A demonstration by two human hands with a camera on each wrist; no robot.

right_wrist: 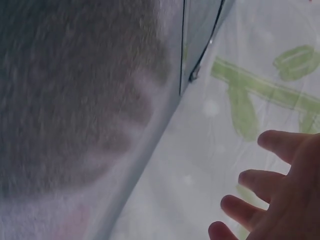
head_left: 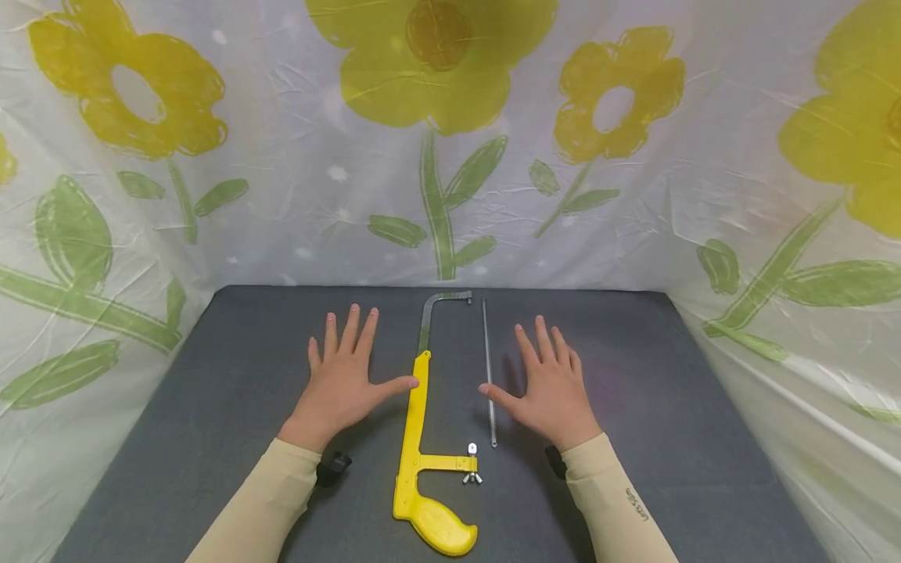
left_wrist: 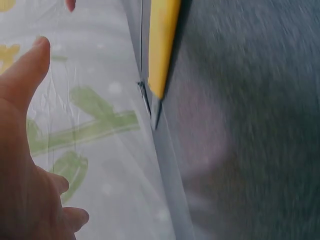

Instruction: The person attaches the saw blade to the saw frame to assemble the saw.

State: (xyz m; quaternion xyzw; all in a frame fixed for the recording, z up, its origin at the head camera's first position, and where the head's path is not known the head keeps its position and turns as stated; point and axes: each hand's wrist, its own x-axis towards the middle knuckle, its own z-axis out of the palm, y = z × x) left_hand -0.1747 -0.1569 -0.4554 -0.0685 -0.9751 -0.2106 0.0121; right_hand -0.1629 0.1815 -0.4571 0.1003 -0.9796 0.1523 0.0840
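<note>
Head view: your left hand point(head_left: 342, 381) and right hand point(head_left: 551, 385) lie flat, fingers spread, flanking the yellow-handled metal hacksaw frame point(head_left: 424, 438) mid-table. The thin loose blade point(head_left: 489, 372) beside your right thumb could roll or nick you.

Hacksaw frame point(head_left: 420, 438) lies lengthwise down the middle of the mat point(head_left: 211, 438), handle toward the near edge, bow toward the far edge. Just right of it, the loose blade point(head_left: 488, 367) runs parallel. Wing nut point(head_left: 472, 477) sits by the handle. Left hand point(head_left: 345, 383) flat left of the frame, right hand point(head_left: 552, 387) flat right of the blade.
</note>
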